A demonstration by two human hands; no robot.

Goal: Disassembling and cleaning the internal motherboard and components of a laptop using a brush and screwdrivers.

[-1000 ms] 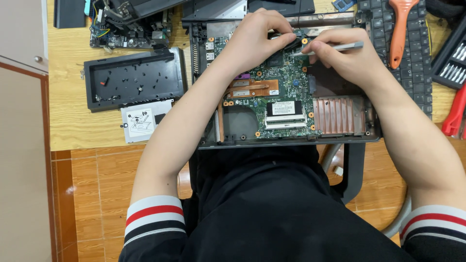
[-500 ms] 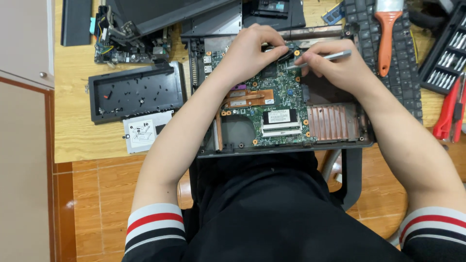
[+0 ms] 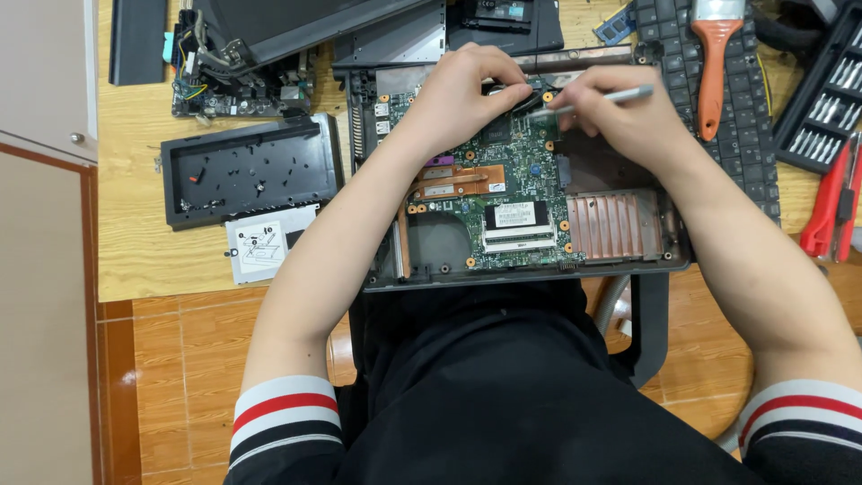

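We take the opened laptop base [image 3: 530, 193] as our landmark: it lies on the wooden worktop [image 3: 144, 242] with its near edge at the worktop's front edge, and its green circuit board [image 3: 503, 189] is bared. At the far edge of that board our left hand [image 3: 458, 94] curls down with its fingertips pinched together on a small dark part, seemingly to steady it, though what exactly it grips we cannot tell. Our right hand [image 3: 628, 117] is closed around one slim silver tool [image 3: 588, 101], held like a pen and nearly level, its tip aimed at the spot beside the left fingertips, which suits fine work on a small fitting. On the board we count one copper heat pipe [image 3: 458, 180], and at the base's right side one block of copper fins [image 3: 615, 223]. Left of the base lie one black plastic cover [image 3: 247, 166], turned inside up, and nearer us one grey drive bracket [image 3: 265, 242]. Beyond the base's left corner sits another stripped chassis [image 3: 242, 72] with loose wires. Right of the base lies one detached keyboard [image 3: 750, 126] with one orange-handled brush [image 3: 714, 63] on it, then one open bit case [image 3: 822, 99] and one red-handled tool [image 3: 831, 211], all within easy reach of the right hand.
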